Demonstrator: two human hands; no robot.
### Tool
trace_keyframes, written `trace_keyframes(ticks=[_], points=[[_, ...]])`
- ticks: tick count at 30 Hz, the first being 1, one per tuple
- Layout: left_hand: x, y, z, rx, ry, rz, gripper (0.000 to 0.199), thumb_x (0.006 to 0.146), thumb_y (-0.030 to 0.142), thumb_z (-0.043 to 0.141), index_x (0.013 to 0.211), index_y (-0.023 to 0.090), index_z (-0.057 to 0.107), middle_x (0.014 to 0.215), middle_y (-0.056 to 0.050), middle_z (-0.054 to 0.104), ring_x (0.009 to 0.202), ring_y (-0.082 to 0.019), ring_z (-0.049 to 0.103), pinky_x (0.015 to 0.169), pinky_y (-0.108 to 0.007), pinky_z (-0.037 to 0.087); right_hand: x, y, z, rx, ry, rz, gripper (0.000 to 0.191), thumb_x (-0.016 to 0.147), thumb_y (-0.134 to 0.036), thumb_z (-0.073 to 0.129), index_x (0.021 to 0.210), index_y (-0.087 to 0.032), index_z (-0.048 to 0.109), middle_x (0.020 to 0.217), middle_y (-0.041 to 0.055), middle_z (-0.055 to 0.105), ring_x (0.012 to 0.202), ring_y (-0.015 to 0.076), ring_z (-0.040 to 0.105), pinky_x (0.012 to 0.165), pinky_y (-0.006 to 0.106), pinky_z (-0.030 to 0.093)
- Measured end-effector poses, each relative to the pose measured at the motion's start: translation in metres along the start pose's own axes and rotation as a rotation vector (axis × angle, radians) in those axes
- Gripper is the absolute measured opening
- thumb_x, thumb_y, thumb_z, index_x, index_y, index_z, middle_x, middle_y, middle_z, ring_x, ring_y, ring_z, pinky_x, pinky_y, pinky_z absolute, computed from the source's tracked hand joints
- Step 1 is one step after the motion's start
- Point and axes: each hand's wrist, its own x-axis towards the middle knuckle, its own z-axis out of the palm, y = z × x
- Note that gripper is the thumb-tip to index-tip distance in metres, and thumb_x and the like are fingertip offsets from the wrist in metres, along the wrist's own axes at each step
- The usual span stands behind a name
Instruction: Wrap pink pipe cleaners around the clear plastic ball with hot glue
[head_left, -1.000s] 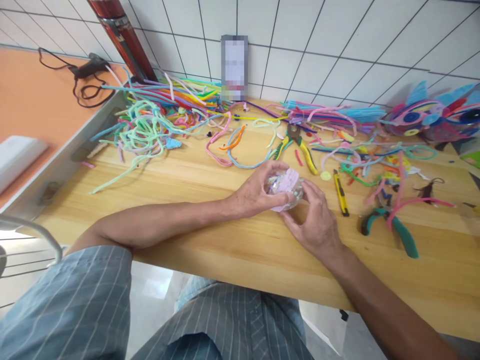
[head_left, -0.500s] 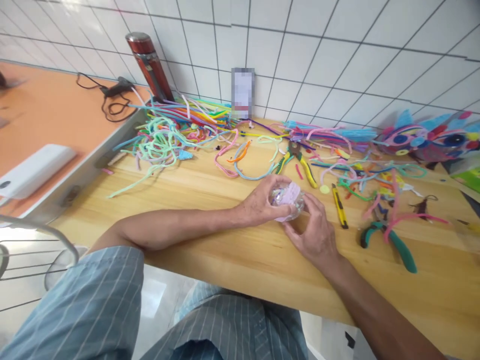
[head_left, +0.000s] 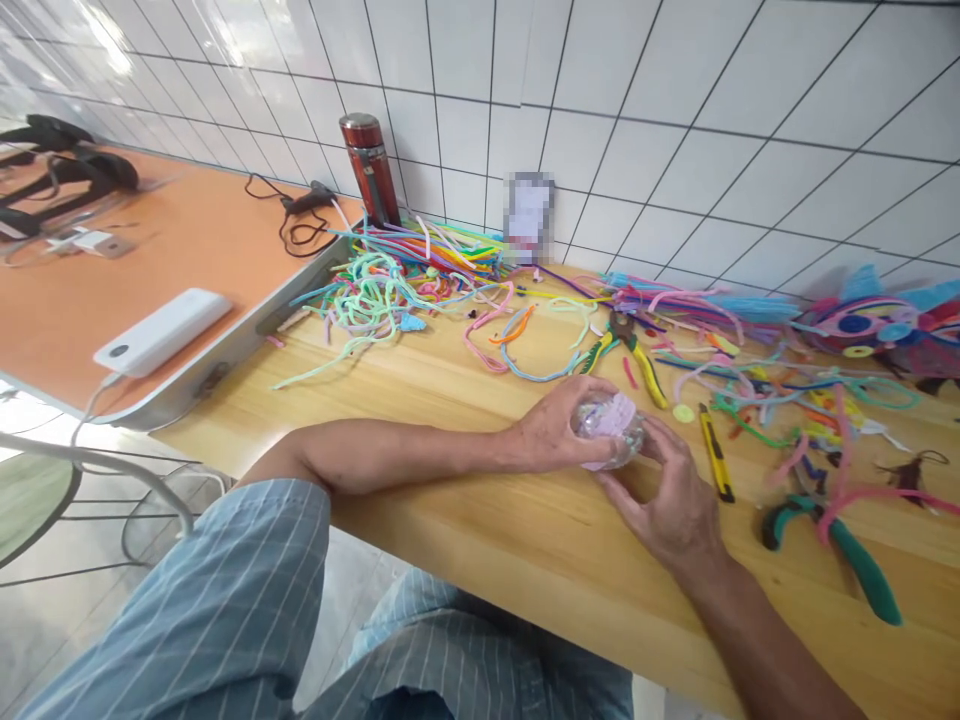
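A round clear object with a pale purple piece on it [head_left: 616,418] is held between my two hands, just above the wooden table [head_left: 465,535]. My left hand [head_left: 559,428] wraps round its left side, thumb across the front. On the right side, my right hand [head_left: 671,490] touches it with curved fingers, the thumb below. Yellow-green pliers [head_left: 649,370] lie beyond my hands, and a yellow cutter [head_left: 716,453] is to the right of them.
Tangled pipe cleaners [head_left: 379,300] lie at the back left, near a red flask [head_left: 371,175]. A blurred phone [head_left: 529,215] leans on the wall. Teal-handled pliers [head_left: 862,565] rest at the right. On the orange table [head_left: 176,235] is a white power bank [head_left: 169,330].
The view has turned toward the left, so everything appears shifted right and more of the orange table shows. My hands keep nearly the same hold on the clear object.
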Motion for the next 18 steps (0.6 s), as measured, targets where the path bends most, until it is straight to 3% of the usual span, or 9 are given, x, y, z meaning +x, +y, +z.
trace_keyframes(ticks=[4,6,10,12,15,18], points=[[-0.001,-0.002,0.000,0.004,0.007,0.024,0.061,0.079,0.041,0.083,0.130,0.019,0.057,0.133,-0.015,0.065,0.125,-0.029,0.066,0.113,-0.050,0.053,-0.002,0.010,-0.008,0.068,0.002,0.120,0.078,0.092,-0.059,0.075,0.153,-0.018,0.051,0.137,0.0208,0.073,0.103,0.0312,0.080,0.088,0.048,0.067],[-0.002,-0.004,0.000,0.017,0.011,0.036,0.062,0.078,0.040,0.085,0.130,0.018,0.057,0.134,-0.015,0.066,0.127,-0.030,0.066,0.114,-0.052,0.053,-0.001,0.016,-0.013,0.089,0.051,0.155,0.068,0.092,-0.058,0.074,0.145,-0.018,0.058,0.127,0.0184,0.076,0.094,0.0289,0.079,0.083,0.046,0.065],[-0.001,-0.009,0.003,0.036,0.027,0.038,0.066,0.076,0.040,0.088,0.131,0.018,0.059,0.135,-0.016,0.067,0.129,-0.031,0.067,0.117,-0.054,0.054,0.007,0.027,-0.023,-0.012,0.164,0.177,0.033,0.097,-0.055,0.068,0.104,-0.022,0.070,0.091,0.0077,0.078,0.072,0.0232,0.072,0.069,0.038,0.057],[-0.001,-0.010,0.003,0.041,0.025,0.030,0.067,0.075,0.039,0.090,0.132,0.019,0.060,0.136,-0.015,0.068,0.131,-0.031,0.067,0.118,-0.053,0.054,0.010,0.031,-0.025,-0.052,0.183,0.186,0.029,0.097,-0.054,0.068,0.087,-0.027,0.067,0.079,0.0054,0.073,0.066,0.0229,0.068,0.065,0.038,0.054],[0.000,-0.009,0.003,0.061,0.006,0.033,0.069,0.074,0.038,0.091,0.133,0.019,0.061,0.138,-0.015,0.068,0.132,-0.031,0.067,0.120,-0.053,0.053,0.010,0.034,-0.026,-0.052,0.208,0.191,0.027,0.093,-0.051,0.073,0.080,-0.028,0.064,0.072,0.0026,0.067,0.063,0.0224,0.064,0.062,0.037,0.050],[0.001,-0.008,0.002,0.077,0.009,0.047,0.068,0.074,0.038,0.091,0.132,0.019,0.061,0.137,-0.015,0.069,0.132,-0.032,0.068,0.119,-0.052,0.053,0.008,0.030,-0.026,-0.004,0.228,0.156,0.038,0.091,-0.040,0.076,0.065,-0.026,0.051,0.057,-0.0044,0.051,0.050,0.0152,0.049,0.053,0.033,0.039]])
